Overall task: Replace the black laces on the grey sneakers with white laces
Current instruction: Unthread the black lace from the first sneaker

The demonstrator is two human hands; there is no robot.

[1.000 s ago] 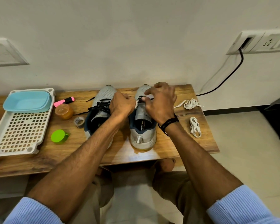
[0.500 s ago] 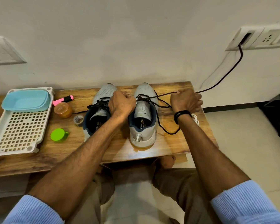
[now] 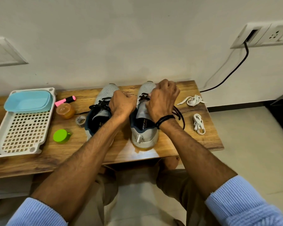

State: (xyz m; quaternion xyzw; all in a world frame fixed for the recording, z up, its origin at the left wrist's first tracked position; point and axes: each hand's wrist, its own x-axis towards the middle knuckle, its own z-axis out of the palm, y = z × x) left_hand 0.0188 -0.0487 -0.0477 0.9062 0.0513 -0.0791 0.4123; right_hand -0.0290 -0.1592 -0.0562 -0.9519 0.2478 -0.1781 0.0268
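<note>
Black lace [image 3: 144, 97] trails freed beside the right sneaker [image 3: 145, 132], and the right hand [image 3: 163, 99] has returned to pinch the next crossing; left hand [image 3: 122, 103] curls alongside, grip hidden.

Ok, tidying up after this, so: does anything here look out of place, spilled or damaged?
Nothing spilled or damaged. The black lace trails partly out of the right sneaker across the table, as expected mid-job. One white lace sprawls loose by the far edge; the second white lace is bundled.
</note>
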